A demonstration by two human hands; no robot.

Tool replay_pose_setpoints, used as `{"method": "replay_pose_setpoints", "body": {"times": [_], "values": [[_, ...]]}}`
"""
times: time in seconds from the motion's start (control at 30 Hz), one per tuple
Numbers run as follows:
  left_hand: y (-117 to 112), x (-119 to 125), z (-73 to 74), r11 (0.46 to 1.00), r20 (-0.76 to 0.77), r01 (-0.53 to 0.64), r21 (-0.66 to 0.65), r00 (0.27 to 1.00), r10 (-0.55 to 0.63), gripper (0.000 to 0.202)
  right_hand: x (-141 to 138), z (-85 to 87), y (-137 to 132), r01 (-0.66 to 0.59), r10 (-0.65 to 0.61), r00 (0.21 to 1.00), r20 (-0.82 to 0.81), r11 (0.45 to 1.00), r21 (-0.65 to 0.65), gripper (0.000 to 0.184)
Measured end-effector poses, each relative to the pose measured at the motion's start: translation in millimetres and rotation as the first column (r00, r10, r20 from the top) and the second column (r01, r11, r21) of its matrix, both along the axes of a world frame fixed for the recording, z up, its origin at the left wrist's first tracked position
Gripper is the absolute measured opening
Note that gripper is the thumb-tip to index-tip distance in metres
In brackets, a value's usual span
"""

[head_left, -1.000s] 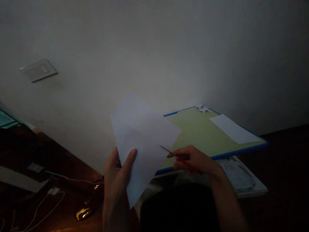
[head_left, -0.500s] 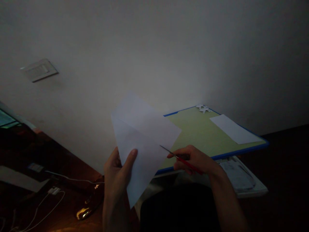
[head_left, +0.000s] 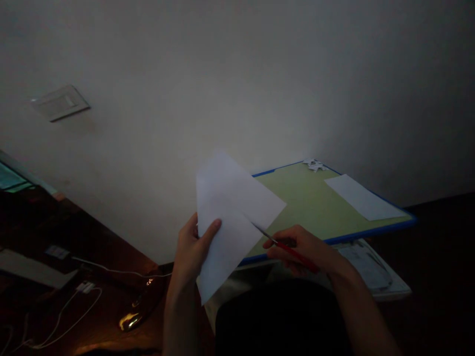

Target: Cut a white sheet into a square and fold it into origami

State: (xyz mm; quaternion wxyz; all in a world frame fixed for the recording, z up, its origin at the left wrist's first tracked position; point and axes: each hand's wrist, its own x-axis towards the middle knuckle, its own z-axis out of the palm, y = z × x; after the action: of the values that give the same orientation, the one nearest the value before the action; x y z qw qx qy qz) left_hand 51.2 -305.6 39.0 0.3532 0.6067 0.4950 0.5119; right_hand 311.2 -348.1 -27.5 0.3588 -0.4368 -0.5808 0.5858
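A white sheet of paper [head_left: 237,217] is held up in the air by my left hand [head_left: 193,249], thumb on its face and the other fingers behind. My right hand [head_left: 300,249] is closed around the red handles of a pair of scissors [head_left: 293,254]. The thin metal blades point up and left and lie at the right part of the sheet. In the dim light I cannot tell whether the blades are parted.
Behind the paper is a yellow-green board with a blue rim [head_left: 371,232]. On it lie a white paper strip [head_left: 363,198] and several small white cut pieces [head_left: 314,164]. A white wall rises behind. White cables [head_left: 55,316] run over the dark wooden surface at left.
My left hand and the sheet have shifted to the right, and the sheet has turned a little. My right hand with the scissors has moved slightly right.
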Motion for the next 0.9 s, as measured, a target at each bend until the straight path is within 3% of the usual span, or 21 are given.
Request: {"method": "replay_pose_setpoints", "body": {"times": [0.1,0.27,0.37,0.47,0.57,0.63,0.7,0.8,0.9], "values": [[12.2,1.3,-7.6,0.991,0.005,0.095,-0.097,0.995,-0.095,0.054,-8.8,-6.6,-11.8,0.059,-0.061,0.997,-0.057,0.997,-0.039,0.051],[30.3,7.0,-27.2,0.946,-0.104,0.205,-0.251,0.966,-0.237,0.064,-19.6,-19.3,-34.4,0.166,-0.183,0.981,-0.059,0.96,-0.226,0.058],[39.0,14.6,-40.4,0.961,-0.301,0.201,-0.189,0.92,-0.252,0.066,-21.4,-28.6,-42.7,0.227,-0.257,0.965,-0.057,0.923,-0.312,0.06],[36.2,21.0,-51.9,0.985,-0.623,0.151,0.085,0.78,-0.066,0.066,-23.7,-35.5,-47.5,0.253,-0.292,0.955,-0.055,0.896,-0.365,0.056],[14.5,23.7,-58.8,0.916,-0.795,0.267,0.3,0.601,0.085,0.049,-27.5,-37.4,-50.5,0.278,-0.312,0.949,-0.032,0.885,-0.373,0.052],[-5.4,24.8,-62.3,0.861,-0.861,0.425,0.28,0.508,0.029,0.044,-29.9,-37.4,-51.8,0.285,-0.311,0.951,-0.01,0.884,-0.372,0.05],[-22.1,26.9,-67.1,0.828,-0.894,0.51,0.235,0.447,-0.022,0.058,-31.4,-37.7,-52.4,0.284,-0.305,0.952,0.001,0.883,-0.373,0.05],[-32.6,32.6,-77.2,0.807,-0.927,0.568,0.161,0.368,-0.073,0.06,-32.9,-38.8,-52.7,0.307,-0.327,0.945,0.011,0.874,-0.377,0.054],[-28.4,39.2,-85.4,0.803,-0.932,0.563,0.196,0.361,-0.025,0.051,-34.9,-38.1,-52.8,0.337,-0.353,0.935,0.026,0.866,-0.37,0.056]]}}
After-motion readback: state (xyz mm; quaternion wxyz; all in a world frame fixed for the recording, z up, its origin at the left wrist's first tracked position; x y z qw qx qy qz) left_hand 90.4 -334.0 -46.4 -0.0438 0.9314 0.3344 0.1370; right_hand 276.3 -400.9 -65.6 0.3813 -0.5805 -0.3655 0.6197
